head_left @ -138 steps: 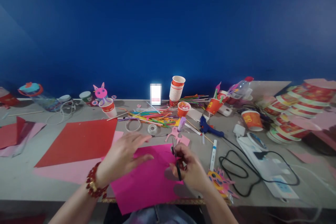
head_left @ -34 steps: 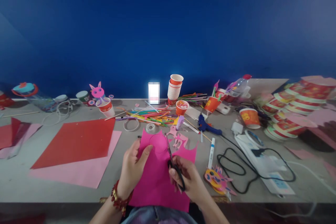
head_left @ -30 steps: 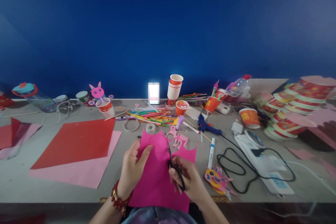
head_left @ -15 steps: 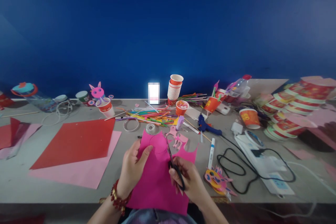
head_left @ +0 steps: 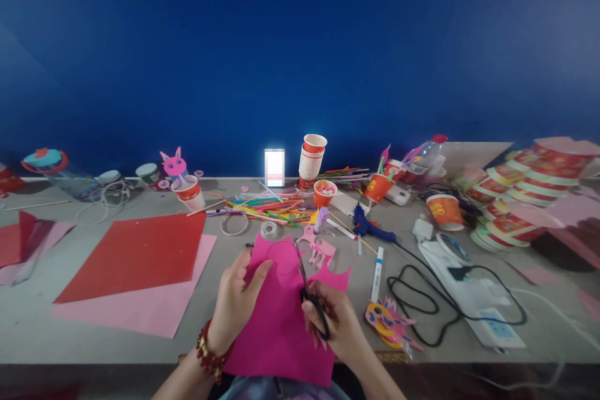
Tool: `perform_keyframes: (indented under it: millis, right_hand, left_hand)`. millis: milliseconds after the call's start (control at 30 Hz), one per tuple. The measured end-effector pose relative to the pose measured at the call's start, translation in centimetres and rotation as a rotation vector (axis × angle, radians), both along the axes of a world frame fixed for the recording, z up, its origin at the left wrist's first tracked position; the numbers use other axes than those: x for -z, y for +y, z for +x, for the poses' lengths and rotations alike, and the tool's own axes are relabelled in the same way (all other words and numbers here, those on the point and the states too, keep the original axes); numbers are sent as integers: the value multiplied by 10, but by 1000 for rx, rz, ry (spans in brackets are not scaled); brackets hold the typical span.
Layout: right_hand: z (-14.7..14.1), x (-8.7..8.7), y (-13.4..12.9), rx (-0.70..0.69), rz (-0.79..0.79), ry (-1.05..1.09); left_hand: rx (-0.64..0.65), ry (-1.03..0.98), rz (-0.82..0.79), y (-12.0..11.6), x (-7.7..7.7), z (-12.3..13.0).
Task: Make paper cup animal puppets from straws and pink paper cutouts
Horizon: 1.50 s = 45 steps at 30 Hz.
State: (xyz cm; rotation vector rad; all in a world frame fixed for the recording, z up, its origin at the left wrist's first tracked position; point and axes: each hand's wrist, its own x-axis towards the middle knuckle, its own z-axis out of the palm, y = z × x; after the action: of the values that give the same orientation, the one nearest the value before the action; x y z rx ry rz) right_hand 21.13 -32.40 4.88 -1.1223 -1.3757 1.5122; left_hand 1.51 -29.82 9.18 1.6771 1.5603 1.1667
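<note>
My left hand point(head_left: 242, 300) grips the left side of a bright pink craft sheet point(head_left: 281, 325), thumb on top and fingers partly hidden behind it. A round outline is marked near the sheet's top edge. Black-handled scissors point(head_left: 315, 309) are in my right hand point(head_left: 335, 312), their blades pointing up and away along the right side of that outline. The sheet's upper right edge is cut in curves. Just beyond the blades lie light pink cut-out scraps point(head_left: 322, 251).
Red point(head_left: 140, 250) and light pink sheets lie left. Colored sticks point(head_left: 267, 206), a tape roll point(head_left: 269, 229) and paper cups point(head_left: 312, 162) stand or lie behind. A blue glue gun point(head_left: 370, 228), marker point(head_left: 377, 272), power strip point(head_left: 487, 319) and black cable are right.
Hardly anything differs. The lower edge of the pink sheet has shifted slightly left; both hands keep their hold and the scissors stay at the outline.
</note>
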Motion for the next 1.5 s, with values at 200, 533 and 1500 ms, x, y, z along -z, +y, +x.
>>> perform_keyframes:
  millis: [200,533,1500]
  right_hand:
    - [3,-3,0,6,63,-63]
    - [2,-1,-3,2,-6,-2]
    - [5,0,-1,4,56,-99]
  left_hand:
    - [3,35,5,2,0,-4]
    - [44,68,16,4,-1,-7]
    - [81,154,42,10,-3,-15]
